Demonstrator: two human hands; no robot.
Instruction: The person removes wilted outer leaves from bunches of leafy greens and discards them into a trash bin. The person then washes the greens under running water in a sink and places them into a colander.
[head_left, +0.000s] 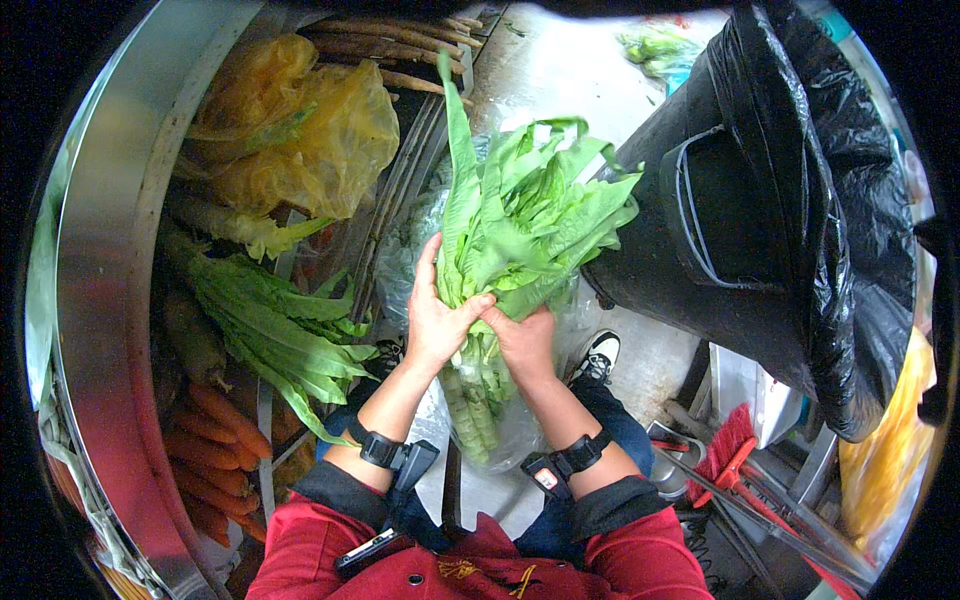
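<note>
Both my hands grip a bunch of celtuce (525, 217) where the leaves meet the stems. My left hand (435, 322) wraps the left side, thumb across the front. From the right, my right hand (526, 339) closes around the same neck, the two thumbs nearly touching. Broad green leaves fan out away from me, and the pale ridged stems (474, 412) point back toward my body. A clear plastic bag (517, 442) lies around or just beneath the stems; I cannot tell which.
Left, shelving holds more celtuce leaves (277, 322), carrots (214, 457), a yellow plastic bag (300, 135) and long brown roots (375, 45). A black bin (675, 225) with a black liner leans in at right. Below it are a red brush (724, 457) and a white box (750, 390).
</note>
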